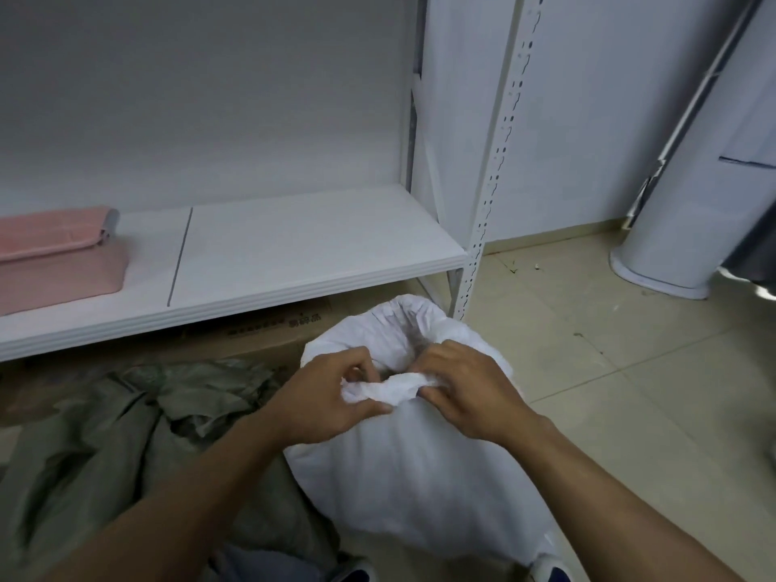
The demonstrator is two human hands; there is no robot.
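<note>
A large white sack point(420, 476) stands on the floor in front of me, its mouth open at the top. The near edge of the mouth is bunched into a roll. My left hand point(331, 396) grips the left end of that roll, fingers curled round it. My right hand point(466, 388) grips the right end, thumb underneath. What lies inside the sack is in shadow and cannot be made out.
A white metal shelf point(294, 249) runs across at knee height with a folded pink item point(54, 254) at its left end. Under it sits a cardboard box point(268, 329). A crumpled grey-green sack point(126, 434) lies to the left. A white cylinder point(680, 228) stands at right on the tiled floor.
</note>
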